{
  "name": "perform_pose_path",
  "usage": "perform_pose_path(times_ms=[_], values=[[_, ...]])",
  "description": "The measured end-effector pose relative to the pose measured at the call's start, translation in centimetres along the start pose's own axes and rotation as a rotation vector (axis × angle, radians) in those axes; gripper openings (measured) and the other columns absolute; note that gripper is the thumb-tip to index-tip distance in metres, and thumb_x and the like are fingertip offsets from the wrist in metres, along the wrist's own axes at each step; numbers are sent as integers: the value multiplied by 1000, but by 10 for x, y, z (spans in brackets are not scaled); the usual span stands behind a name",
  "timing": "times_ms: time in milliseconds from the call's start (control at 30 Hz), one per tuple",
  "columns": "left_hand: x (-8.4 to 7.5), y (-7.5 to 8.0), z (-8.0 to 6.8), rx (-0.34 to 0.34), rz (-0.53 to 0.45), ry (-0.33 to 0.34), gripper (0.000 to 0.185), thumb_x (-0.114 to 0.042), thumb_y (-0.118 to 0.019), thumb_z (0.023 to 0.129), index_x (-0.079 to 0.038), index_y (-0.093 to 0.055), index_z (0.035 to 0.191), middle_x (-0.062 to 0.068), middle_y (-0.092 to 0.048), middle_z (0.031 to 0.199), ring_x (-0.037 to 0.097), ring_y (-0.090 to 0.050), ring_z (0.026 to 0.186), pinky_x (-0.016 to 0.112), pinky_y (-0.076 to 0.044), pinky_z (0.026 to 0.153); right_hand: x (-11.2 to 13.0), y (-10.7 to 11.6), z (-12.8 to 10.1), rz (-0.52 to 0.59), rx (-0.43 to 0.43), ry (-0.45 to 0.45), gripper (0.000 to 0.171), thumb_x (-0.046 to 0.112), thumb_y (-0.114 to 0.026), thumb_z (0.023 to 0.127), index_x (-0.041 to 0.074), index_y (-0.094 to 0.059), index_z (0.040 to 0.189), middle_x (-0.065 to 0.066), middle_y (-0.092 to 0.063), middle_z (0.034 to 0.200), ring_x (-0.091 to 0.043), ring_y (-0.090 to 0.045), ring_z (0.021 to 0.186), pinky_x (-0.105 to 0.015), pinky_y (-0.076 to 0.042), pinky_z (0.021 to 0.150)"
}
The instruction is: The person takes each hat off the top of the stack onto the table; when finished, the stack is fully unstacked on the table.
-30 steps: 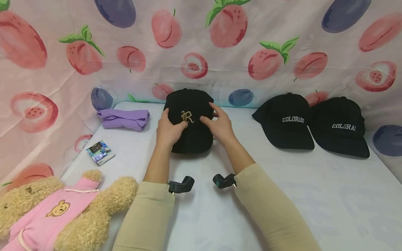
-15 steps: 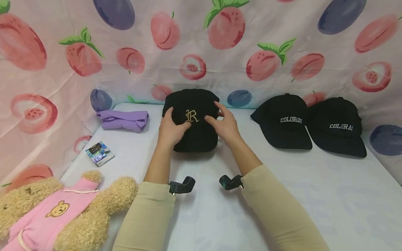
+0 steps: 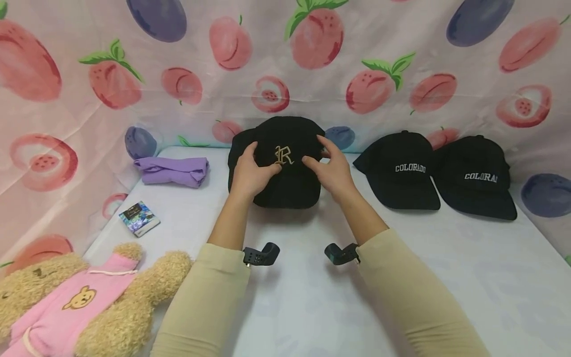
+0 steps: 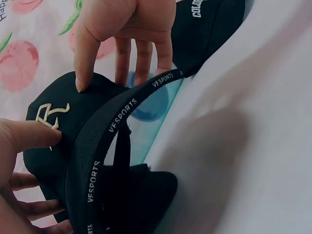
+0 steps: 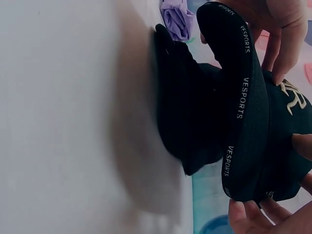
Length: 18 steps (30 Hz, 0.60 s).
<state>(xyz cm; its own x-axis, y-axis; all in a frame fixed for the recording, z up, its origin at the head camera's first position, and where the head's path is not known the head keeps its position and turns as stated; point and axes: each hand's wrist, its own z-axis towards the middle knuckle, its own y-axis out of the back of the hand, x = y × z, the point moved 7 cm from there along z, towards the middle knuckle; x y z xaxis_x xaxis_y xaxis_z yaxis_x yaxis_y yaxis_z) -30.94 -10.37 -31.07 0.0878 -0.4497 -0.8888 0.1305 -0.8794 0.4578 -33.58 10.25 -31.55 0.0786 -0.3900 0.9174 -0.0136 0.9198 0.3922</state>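
Observation:
Both hands hold a black cap with a gold letter R, raised off the white surface. My left hand grips its left side, thumb on the front by the letter. On the other side my right hand grips it, thumb on the front and fingers round the edge. In the left wrist view the cap's inner band shows white "VESPORTS" lettering. A second black cap stands behind and to the left, mostly hidden; the right wrist view shows this other cap beneath the held one.
Two black Colorado caps sit side by side at the right. Leftward lie a folded purple cloth, a small patterned box and a teddy bear in pink. A fruit-print curtain hangs behind the white table.
Both hands have lifted the cap with the R and carried it to the right. More of the second black cap behind it has come into view at the left.

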Motion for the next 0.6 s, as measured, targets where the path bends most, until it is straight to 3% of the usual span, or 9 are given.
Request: perform_pose_path(times_ms=[600], values=[[-23, -27, 9, 86, -30, -21, 85, -24, -75, 93, -16, -29, 164, 11, -32, 167, 29, -34, 152, 48, -33, 123, -1, 37, -1, -44, -48, -7, 73, 29, -68, 99, 26, -33, 163, -14, -39, 164, -33, -38, 150, -53, -41, 117]])
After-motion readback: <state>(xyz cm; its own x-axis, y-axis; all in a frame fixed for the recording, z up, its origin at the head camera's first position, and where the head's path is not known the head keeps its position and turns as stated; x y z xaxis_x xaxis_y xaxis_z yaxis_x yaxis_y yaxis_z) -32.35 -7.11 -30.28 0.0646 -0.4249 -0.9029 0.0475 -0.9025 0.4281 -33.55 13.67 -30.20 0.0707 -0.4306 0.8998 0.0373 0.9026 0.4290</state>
